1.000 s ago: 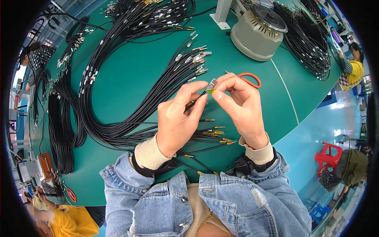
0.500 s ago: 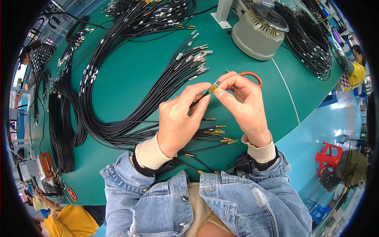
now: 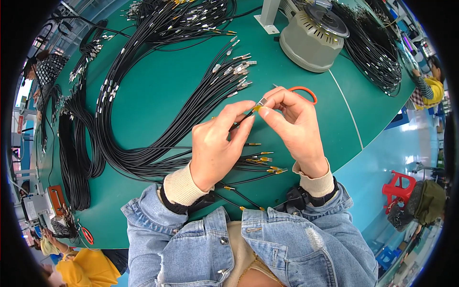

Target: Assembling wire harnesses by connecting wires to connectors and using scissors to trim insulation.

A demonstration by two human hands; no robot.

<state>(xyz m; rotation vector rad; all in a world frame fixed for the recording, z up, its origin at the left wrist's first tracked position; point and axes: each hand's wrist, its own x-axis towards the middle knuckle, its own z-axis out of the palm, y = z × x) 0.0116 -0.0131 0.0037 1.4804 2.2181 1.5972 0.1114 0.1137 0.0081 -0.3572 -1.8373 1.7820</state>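
My left hand (image 3: pixel 215 143) is closed in a pinch on a black cable (image 3: pixel 249 114), just behind its end. The cable's silvery metal connector (image 3: pixel 261 102) points up and to the right between my hands. Yellow tape (image 3: pixel 257 108) shows at the base of that connector. My right hand (image 3: pixel 297 125) is closed too, with thumb and forefinger pinching at the connector and its tape. Below my left hand lie several cable ends with yellow tape (image 3: pixel 275 170). Past it, a bundle of black cables with silvery connectors (image 3: pixel 236 69) fans out on the green table (image 3: pixel 306 186).
Orange-handled scissors (image 3: pixel 308 89) lie partly behind my right hand. A round grey-green machine (image 3: pixel 311 40) stands at the back by a metal post (image 3: pixel 267 18). More coiled cables (image 3: pixel 375 57) lie at the far right. A red stool (image 3: pixel 398 189) stands beyond the table. Other people sit around.
My hands hold almost the same place, still pinching the cable end. A person in yellow at the lower left has shifted slightly.
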